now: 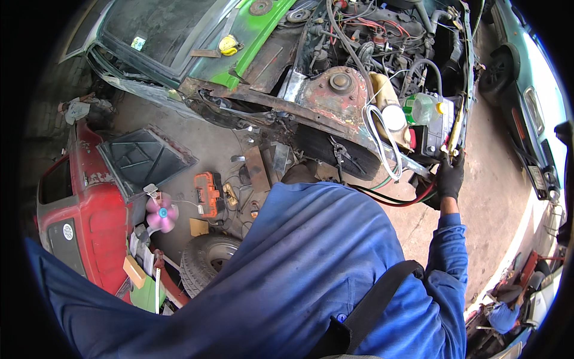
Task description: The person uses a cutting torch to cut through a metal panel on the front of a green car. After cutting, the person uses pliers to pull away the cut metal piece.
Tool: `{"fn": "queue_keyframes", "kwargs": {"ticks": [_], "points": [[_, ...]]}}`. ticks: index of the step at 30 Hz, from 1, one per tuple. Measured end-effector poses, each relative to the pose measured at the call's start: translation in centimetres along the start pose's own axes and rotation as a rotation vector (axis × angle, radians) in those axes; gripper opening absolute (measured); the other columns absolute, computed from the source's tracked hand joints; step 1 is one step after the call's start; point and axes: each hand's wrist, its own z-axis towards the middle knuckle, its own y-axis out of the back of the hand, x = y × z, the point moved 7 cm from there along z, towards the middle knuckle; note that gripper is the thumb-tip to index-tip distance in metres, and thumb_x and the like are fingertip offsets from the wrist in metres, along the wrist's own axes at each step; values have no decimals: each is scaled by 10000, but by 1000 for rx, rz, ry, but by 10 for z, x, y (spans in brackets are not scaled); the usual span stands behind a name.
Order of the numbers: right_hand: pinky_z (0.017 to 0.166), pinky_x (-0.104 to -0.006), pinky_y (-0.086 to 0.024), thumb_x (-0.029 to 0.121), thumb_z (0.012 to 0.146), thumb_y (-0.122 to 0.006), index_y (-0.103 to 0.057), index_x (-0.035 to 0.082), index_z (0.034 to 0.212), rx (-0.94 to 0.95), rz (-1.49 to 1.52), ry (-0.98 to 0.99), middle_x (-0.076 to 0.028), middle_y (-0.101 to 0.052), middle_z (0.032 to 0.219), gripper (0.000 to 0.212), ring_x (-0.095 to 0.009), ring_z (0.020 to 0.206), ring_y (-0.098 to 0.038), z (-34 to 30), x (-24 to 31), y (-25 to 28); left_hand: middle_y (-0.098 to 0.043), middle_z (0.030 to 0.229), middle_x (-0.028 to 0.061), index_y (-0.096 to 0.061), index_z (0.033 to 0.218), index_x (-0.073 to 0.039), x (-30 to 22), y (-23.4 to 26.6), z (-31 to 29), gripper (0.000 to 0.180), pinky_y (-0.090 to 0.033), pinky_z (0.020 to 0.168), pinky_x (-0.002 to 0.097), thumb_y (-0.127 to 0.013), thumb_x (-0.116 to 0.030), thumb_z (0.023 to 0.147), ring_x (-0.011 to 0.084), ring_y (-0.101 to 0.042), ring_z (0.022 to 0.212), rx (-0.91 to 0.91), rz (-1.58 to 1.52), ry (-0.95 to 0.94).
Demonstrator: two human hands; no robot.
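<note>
The black-gloved right hand (449, 177) is just beside a black, boxy battery (433, 141). I cannot tell its grip.

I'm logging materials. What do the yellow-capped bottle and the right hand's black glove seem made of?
Bottle: probably clear, glossy plastic; its wall is see-through with highlights. Glove: matte black, perhaps fabric or rubber; it looks dull and close-fitting, texture unclear.

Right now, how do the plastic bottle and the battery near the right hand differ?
The bottle is partly clear, partly green; the battery is mostly black. The bottle is rounded and lies on its side; the battery is boxy. Both are close to the right hand.
</note>
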Motion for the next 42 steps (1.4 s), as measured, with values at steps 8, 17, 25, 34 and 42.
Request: {"fn": "queue_keyframes", "kwargs": {"ticks": [8, 17, 25, 34, 42], "points": [[1141, -537, -537, 507, 1001, -769, -421, 40, 1706, 49, -344, -55, -365, -600, 1500, 915, -506, 1360, -651, 5, 24, 3, -714, 973, 85, -692, 1293, -9, -13, 9, -6, 297, -583, 889, 427, -602, -178, 1065, 212, -710, 925, -13, -11, -13], [1140, -524, -537, 464, 989, -794, -539, 59, 1629, 124, -350, -8, -303, -632, 1450, 799, -476, 1347, -662, -3, 47, 31, -702, 910, 65, -724, 1217, -28, -16, 16, -13, 252, -579, 826, 406, -660, -168, 1018, 187, -699, 860, -30, -50, -29], [1068, -502, -573, 359, 1007, -812, -585, 51, 1583, -36, -210, 226, -278, -651, 1406, 692, -411, 1257, -704, -26, 118, 72, -692, 855, 48, -753, 1149, -44, -26, 22, -12, 212, -576, 770, 386, -712, -159, 976, 165, -688, 803, -41, -96, -74], [894, -333, -577, 134, 1047, -783, -612, 82, 1594, 353, 75, 476, -124, -716, 1283, 575, -155, 987, -661, -72, 236, 177, -681, 792, 29, -785, 1073, -62, -99, 27, 2, 169, -572, 707, 365, -771, -148, 928, 141, -677, 738, 8, -175, -322], [823, -296, -562, 33, 1010, -745, -618, 77, 1596, 212, -193, 490, -99, -719, 1252, 601, -132, 933, -638, -107, 276, 295, -671, 736, 11, -814, 1006, -79, -145, 36, -57, 135, -569, 651, 346, -823, -139, 886, 119, -667, 681, 115, -595, -738]]}}
